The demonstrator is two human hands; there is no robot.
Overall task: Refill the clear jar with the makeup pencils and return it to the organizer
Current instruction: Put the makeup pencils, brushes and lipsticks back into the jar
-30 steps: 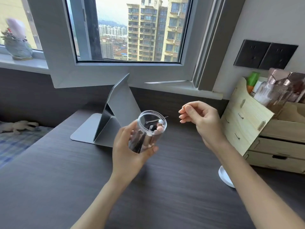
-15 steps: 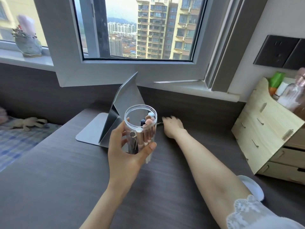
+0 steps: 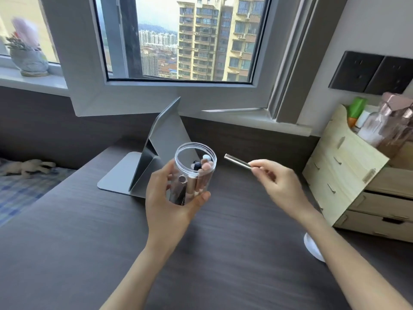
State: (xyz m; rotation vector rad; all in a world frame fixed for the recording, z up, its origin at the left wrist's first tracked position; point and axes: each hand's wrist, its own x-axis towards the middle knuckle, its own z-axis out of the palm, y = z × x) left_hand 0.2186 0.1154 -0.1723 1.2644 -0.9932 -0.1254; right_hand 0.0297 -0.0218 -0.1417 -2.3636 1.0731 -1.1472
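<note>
Right hand (image 3: 279, 186) has come back from the far desk edge behind the jar and now sits right of centre, its grip pinched on a silver makeup pencil (image 3: 238, 161) whose free end points up-left toward the jar mouth, near it but not touching. Left hand (image 3: 169, 202) keeps its grip wrapped round the clear jar (image 3: 194, 173), lifted off the desk (image 3: 78, 242) at frame centre, mouth open and tipped slightly toward the camera. Several pencils (image 3: 202, 175) stand inside, caps up, leaning to the jar's right wall. Grey folding mirror stand (image 3: 152, 162) just behind the jar. Wooden organizer (image 3: 348, 175) at right edge, bottles in its top tray. White lid (image 3: 311, 246) lies on the desk lower right, partly hidden by the right forearm.
</note>
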